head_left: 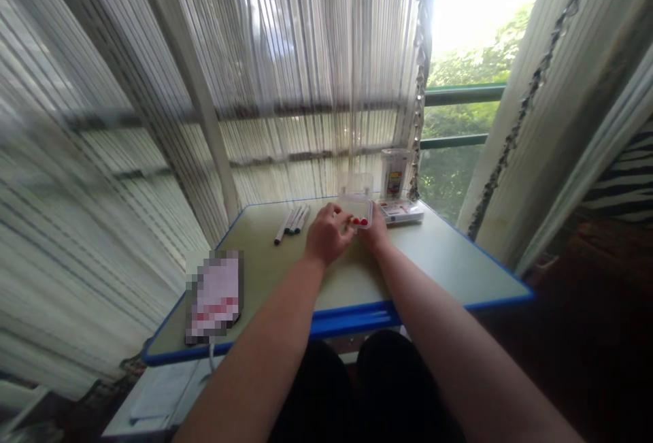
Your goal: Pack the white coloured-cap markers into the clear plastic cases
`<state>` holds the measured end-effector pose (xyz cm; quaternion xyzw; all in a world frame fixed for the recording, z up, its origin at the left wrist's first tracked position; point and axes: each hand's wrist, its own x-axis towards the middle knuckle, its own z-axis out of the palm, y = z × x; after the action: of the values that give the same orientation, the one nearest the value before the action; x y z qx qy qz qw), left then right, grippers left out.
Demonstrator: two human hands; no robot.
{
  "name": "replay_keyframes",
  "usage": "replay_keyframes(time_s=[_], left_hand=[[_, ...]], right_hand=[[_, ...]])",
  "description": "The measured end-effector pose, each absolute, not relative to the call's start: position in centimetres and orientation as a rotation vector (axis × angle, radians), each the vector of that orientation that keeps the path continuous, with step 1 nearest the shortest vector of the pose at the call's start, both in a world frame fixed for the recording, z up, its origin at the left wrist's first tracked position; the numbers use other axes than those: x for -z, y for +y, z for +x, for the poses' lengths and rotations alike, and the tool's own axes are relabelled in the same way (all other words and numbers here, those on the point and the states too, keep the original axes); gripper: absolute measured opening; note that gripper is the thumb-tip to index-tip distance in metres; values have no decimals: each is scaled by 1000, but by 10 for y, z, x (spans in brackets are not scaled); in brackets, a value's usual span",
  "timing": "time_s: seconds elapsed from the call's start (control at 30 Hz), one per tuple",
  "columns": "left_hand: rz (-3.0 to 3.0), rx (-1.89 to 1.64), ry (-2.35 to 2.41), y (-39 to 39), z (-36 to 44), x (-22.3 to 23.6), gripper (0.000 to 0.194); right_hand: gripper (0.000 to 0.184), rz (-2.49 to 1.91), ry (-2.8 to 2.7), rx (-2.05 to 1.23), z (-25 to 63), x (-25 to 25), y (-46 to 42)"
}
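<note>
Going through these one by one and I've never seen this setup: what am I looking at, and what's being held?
This picture comes from a camera worn on a person's head, looking down at their own bare arms; no machine is involved. They sit at a blue-edged desk by a curtained window. The left hand and right hand are at a small clear plastic box with red-tipped pieces in it; how firmly it's held is hard to tell. Markers lie to the left, and a tall clear container stands behind.
</note>
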<state>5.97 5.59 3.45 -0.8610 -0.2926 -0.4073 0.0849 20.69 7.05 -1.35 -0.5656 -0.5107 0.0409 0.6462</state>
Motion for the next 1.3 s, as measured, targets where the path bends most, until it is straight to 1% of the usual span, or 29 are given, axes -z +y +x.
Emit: replay_keyframes(time_s=[0.13, 0.27, 0.33, 0.43, 0.47, 0.53, 0.63, 0.7, 0.8, 0.9, 0.97, 1.03, 1.13, 1.2, 1.3], left_hand=[[-2555, 1244, -896, 57, 61, -36, 16], [-2560, 1258, -895, 57, 61, -35, 16], [-2561, 1283, -878, 56, 61, -35, 21], [-2555, 1360, -854, 55, 61, -35, 34], [-2538, 1393, -869, 56, 60, -36, 36], [-2454, 1468, -975, 59, 58, -37, 33], [-2217, 1497, -1289, 66, 53, -36, 30], [-2100, 1360, -1508, 70, 51, -34, 34], [-2118, 960, -1758, 73, 48, -29, 35], [-2242, 553, -1851, 72, 46, -25, 31], [-2309, 376, -1847, 71, 46, -24, 31], [-2350, 308, -1816, 71, 46, -24, 34], [-2320, 385, -1791, 72, 46, -25, 37], [-2271, 408, -1867, 73, 47, -24, 36], [-2277, 318, -1975, 74, 47, -25, 36]], right_hand=[[32, -1277, -1152, -96, 207, 14, 71], [33, -1224, -1140, -146, 207, 13, 70], [31, -1220, -1141, -136, 206, 12, 70], [30, -1266, -1147, -135, 207, 11, 69], [31, -1280, -1144, -145, 207, 12, 69], [32, -1301, -1132, -168, 208, 12, 69], [30, -1300, -1124, -173, 208, 14, 71], [31, -1280, -1137, -173, 208, 16, 73], [35, -1281, -1170, -177, 208, 19, 74], [37, -1288, -1207, -189, 209, 22, 75], [38, -1266, -1228, -198, 209, 23, 75], [40, -1245, -1232, -200, 210, 25, 76], [44, -1266, -1242, -207, 211, 27, 79], [46, -1294, -1251, -213, 212, 27, 80], [46, -1312, -1262, -208, 213, 27, 80]])
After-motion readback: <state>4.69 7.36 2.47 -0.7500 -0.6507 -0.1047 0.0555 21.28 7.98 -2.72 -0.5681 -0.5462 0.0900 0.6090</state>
